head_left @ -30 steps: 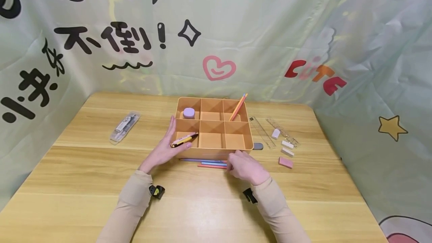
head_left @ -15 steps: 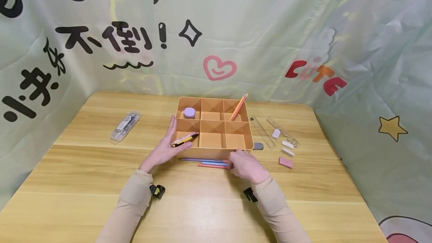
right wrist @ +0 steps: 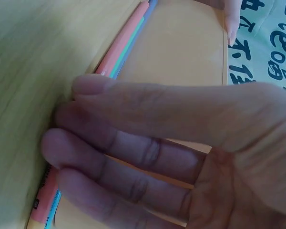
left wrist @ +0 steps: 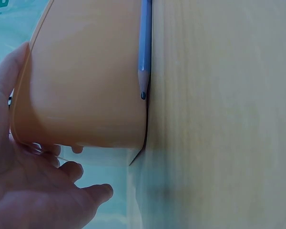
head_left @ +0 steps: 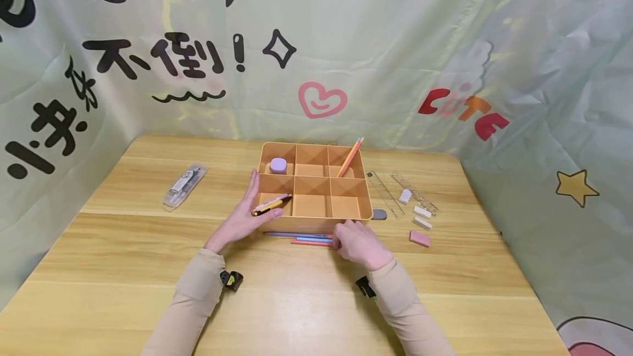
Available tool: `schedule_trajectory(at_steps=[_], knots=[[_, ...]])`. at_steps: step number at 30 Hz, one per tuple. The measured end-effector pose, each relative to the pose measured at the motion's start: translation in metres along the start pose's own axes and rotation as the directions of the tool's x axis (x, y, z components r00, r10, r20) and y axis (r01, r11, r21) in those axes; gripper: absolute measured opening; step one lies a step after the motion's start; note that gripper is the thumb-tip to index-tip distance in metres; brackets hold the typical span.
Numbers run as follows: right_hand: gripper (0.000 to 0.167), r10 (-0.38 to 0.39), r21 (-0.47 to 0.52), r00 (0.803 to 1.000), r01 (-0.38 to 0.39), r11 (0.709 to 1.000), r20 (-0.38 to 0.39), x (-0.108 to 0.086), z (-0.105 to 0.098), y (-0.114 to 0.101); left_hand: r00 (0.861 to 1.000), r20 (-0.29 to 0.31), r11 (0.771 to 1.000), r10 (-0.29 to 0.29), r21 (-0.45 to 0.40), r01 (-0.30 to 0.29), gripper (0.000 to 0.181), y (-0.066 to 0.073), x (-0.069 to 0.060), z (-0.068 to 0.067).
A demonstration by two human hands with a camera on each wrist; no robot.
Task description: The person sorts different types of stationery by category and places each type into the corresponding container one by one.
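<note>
An orange six-compartment organizer box [head_left: 306, 225] stands on the table. My left hand [head_left: 242, 218] rests at its front left corner, thumb over the rim and fingers along the left wall. Several pencils [head_left: 299, 235] lie along the box's front wall; a blue pencil [left wrist: 144, 47] shows its sharpened dark tip. With thumb and fingertips my right hand [head_left: 361, 245] pinches the pencils near their right end, which it partly hides in the head view. The pink pencil [right wrist: 124, 40] passes beneath its fingers. Inside the box are two pens [head_left: 271, 205], a purple rounded item [head_left: 278, 166] and upright pencils [head_left: 350, 157].
Right of the box lie clear rulers [head_left: 386, 194], a white eraser [head_left: 405, 196], more white blocks [head_left: 422, 212], a pink eraser [head_left: 419, 238] and a grey item [head_left: 379, 214] beside the box wall. A transparent case [head_left: 184, 187] lies at left. Printed cloth [head_left: 395, 59] hangs behind.
</note>
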State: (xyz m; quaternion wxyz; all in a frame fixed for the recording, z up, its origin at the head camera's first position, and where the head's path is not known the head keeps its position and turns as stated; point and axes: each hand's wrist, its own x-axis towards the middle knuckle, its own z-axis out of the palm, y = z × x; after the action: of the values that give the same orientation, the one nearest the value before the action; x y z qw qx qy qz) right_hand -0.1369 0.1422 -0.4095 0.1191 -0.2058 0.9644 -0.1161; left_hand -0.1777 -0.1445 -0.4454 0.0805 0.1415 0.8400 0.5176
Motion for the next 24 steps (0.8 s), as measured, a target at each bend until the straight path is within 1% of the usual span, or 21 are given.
schedule_trajectory(at_steps=[8, 15, 20, 24], knots=[[0.012, -0.009, 0.009, 0.998, 0.009, 1.000, -0.065, -0.0007, -0.0005, -0.0004, 1.000, 0.002, 1.000, 0.001, -0.007, -0.001, 0.110, 0.0004, 0.0006, 0.0004], [0.010, 0.002, -0.014, 0.998, -0.003, 1.000, -0.069, 0.0001, 0.0003, -0.0009, 1.000, 0.000, 1.000, 0.001, -0.015, -0.001, 0.111, 0.0034, 0.0005, 0.0003], [0.019, 0.008, -0.019, 0.999, -0.009, 1.000, -0.052, -0.0002, 0.0020, -0.0019, 1.000, -0.001, 1.000, 0.000, -0.016, 0.000, 0.112, 0.0045, -0.0008, -0.0002], [0.024, -0.012, -0.012, 0.999, 0.011, 1.000, -0.040, -0.0015, 0.0039, -0.0023, 1.000, -0.001, 1.000, -0.003, -0.014, 0.003, 0.111, 0.0035, -0.0004, 0.0003]])
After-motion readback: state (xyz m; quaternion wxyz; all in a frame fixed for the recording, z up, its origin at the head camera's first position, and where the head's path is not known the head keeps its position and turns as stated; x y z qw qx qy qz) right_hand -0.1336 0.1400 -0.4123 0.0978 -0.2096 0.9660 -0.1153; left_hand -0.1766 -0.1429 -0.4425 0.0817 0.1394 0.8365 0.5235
